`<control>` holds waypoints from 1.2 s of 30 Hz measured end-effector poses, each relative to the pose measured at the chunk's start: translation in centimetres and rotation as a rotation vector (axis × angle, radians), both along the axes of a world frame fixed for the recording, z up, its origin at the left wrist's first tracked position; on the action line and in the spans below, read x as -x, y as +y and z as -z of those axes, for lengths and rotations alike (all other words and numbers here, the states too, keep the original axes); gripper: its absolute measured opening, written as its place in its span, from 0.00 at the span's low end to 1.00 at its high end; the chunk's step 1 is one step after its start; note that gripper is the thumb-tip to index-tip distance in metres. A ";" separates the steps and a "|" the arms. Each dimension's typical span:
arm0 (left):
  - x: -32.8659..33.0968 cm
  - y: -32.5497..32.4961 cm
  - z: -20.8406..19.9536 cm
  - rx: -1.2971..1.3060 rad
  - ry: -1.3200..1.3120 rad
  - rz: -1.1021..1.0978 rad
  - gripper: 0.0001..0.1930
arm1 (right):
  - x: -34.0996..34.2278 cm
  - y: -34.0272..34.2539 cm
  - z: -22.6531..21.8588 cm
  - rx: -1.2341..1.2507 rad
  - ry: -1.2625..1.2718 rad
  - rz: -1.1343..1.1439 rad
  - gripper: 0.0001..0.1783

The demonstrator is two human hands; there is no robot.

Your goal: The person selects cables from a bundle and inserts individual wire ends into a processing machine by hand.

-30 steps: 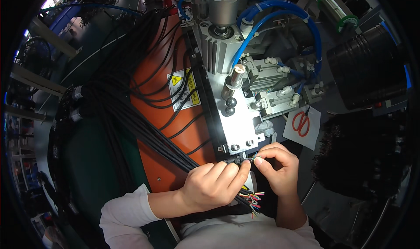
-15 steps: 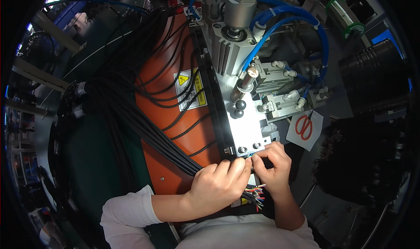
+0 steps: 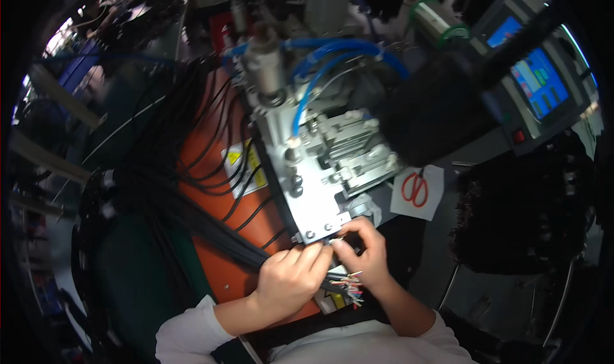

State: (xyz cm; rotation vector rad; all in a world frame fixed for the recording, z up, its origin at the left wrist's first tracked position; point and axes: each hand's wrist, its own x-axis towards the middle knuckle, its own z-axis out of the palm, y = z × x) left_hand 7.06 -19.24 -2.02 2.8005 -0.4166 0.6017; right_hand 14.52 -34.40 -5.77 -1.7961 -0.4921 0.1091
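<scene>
My left hand (image 3: 289, 276) is closed, thumb and fingertips pressed together at the front end of the metal press fixture (image 3: 313, 204). My right hand (image 3: 368, 254) meets it there, its thumb and forefinger pinched just beneath the fixture's plate. Whatever lies between the fingertips is too small and hidden to name. A bundle of black cables (image 3: 220, 226) runs from the left to behind my left hand. Below the fingers, stripped cable ends with coloured wires (image 3: 350, 288) stick out to the right.
Black cables cross an orange panel (image 3: 211, 249) with a warning label (image 3: 244, 169). Blue air hoses (image 3: 339, 47) arch over the fixture. Red-handled scissors (image 3: 414, 190) lie on white paper. A lit screen (image 3: 540, 83) and a wire spool (image 3: 438, 22) stand at the far right; dark cable bundles (image 3: 524, 204) hang nearer.
The whole view has shifted and blurred, with the fixture and hands now further left in it. The lit screen has come into sight. Both hands keep their place at the fixture's end.
</scene>
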 end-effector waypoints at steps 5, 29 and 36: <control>2.8 -0.4 -2.1 -0.013 0.082 -0.122 0.13 | 0.8 -0.1 1.9 -0.156 0.374 -0.161 0.04; 1.0 -0.1 -4.5 0.243 -0.089 0.170 0.15 | -0.1 -2.2 -1.8 -0.319 -0.319 -0.604 0.11; 1.4 0.7 -4.5 0.256 -0.161 0.152 0.18 | 1.3 -1.4 -3.5 -0.332 0.079 -0.338 0.08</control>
